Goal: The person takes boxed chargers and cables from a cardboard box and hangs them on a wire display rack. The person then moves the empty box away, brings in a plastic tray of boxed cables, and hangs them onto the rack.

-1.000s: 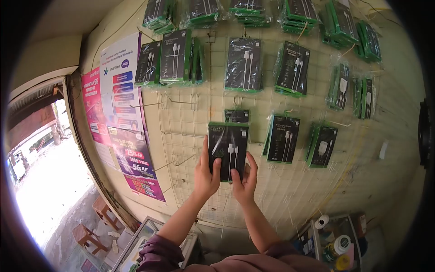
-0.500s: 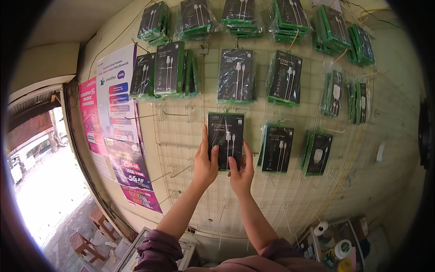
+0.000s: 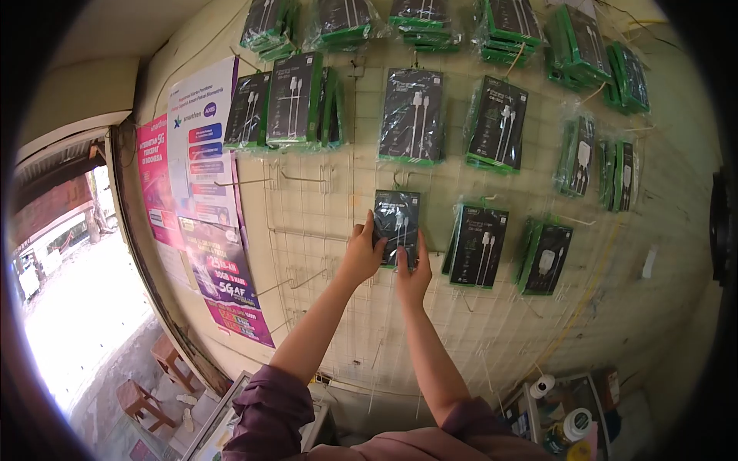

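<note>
A black charging cable box point(image 3: 397, 211) with a pictured white cable is upright in front of the wire grid rack point(image 3: 307, 230). My left hand point(image 3: 363, 250) grips its left edge, thumb on the front. On its lower right side, my right hand point(image 3: 413, 275) holds it with the thumb also on the front. The green tab at the box's top is at a hook; whether it hangs there I cannot tell. Directly above hangs a larger cable box point(image 3: 413, 115) in clear plastic. To the right hang black-and-green cable boxes point(image 3: 478, 246).
More packaged boxes point(image 3: 295, 100) hang in rows above. Bare metal hooks point(image 3: 246, 183) stick out at the left. Posters point(image 3: 204, 138) cover the wall beside the doorway. Below right, a white-capped bottle point(image 3: 576, 424) stands on a cabinet. Wooden stools point(image 3: 142, 403) stand outside.
Both hands and the held box have moved away from me toward the rack, so the box looks smaller. The view has shifted slightly, and both hands keep their grip.
</note>
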The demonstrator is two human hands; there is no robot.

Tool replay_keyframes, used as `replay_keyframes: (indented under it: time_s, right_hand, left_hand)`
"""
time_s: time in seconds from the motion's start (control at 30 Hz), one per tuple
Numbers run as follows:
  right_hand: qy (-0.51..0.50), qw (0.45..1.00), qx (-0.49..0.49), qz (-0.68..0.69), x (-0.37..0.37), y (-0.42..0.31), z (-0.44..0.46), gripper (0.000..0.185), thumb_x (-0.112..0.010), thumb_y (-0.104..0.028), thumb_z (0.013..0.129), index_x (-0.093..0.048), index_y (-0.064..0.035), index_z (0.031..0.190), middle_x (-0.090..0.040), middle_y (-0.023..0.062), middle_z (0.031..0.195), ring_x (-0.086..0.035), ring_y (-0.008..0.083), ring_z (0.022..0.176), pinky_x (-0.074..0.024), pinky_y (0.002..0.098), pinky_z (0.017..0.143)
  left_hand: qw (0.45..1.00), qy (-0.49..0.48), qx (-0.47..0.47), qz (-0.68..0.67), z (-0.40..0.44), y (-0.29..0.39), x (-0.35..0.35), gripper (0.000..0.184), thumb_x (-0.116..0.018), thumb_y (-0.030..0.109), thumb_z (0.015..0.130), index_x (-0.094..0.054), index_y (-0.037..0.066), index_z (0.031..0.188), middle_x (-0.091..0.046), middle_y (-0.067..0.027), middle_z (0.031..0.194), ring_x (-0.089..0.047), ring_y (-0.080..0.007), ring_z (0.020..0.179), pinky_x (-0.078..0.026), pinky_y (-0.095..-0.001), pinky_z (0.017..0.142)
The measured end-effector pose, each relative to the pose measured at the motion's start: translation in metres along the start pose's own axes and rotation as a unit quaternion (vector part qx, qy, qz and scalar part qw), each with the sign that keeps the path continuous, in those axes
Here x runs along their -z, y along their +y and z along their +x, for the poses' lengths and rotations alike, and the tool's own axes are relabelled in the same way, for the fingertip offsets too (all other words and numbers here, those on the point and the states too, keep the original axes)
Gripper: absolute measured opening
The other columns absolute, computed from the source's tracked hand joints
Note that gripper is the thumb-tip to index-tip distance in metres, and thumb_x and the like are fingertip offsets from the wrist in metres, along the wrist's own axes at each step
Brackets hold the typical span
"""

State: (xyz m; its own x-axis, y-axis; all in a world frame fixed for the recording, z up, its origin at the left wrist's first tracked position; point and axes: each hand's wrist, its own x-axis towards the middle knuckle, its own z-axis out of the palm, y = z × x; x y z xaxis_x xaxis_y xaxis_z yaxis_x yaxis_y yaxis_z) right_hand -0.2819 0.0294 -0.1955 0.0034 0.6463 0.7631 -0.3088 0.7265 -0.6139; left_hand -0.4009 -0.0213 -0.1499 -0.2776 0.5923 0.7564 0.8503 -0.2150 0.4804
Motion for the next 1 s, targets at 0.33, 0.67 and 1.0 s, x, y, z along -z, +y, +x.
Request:
replay_keyframes:
  time_s: [0.33,0.67,1.0]
  right_hand:
    - [-0.083,0.976,0.082,-0.182,-0.011,-0.059,-0.119,0.071,-0.069,-0.010,0.084,-0.031,-0.0032,0.144,-0.017,0.0248,0.152,-0.018,0.0416,0.139,-0.0215,0.0546,0.111]
    - [-0.421,0.906,0.032,-0.009,-0.101,-0.052,-0.309,0.044,-0.064,-0.013,0.086,-0.052,-0.0009,0.126,-0.036,0.0268,0.142,-0.034,0.0415,0.133,-0.0280,0.0522,0.108]
    - [-0.748,0.661,0.051,-0.028,-0.186,0.026,-0.543,0.045,-0.069,-0.020,0.081,-0.056,-0.0107,0.122,-0.051,0.0135,0.131,-0.043,0.0328,0.128,-0.0265,0.0546,0.111]
  left_hand:
    - [0.992,0.030,0.046,-0.111,-0.125,0.018,0.088,0.040,-0.059,0.014,0.096,-0.053,0.001,0.133,-0.058,-0.0179,0.126,-0.062,-0.0285,0.112,-0.054,-0.0348,0.083]
    - [0.872,0.118,0.460,-0.120,-0.418,-0.096,0.201,0.029,-0.060,0.020,0.097,-0.064,0.000,0.118,-0.070,-0.0110,0.105,-0.067,-0.0172,0.085,-0.053,-0.0323,0.077]
    - [0.497,0.350,0.785,-0.117,-0.715,-0.139,0.156,0.038,-0.062,0.026,0.094,-0.060,0.000,0.121,-0.066,-0.0077,0.106,-0.063,-0.0160,0.094,-0.051,-0.0318,0.077]
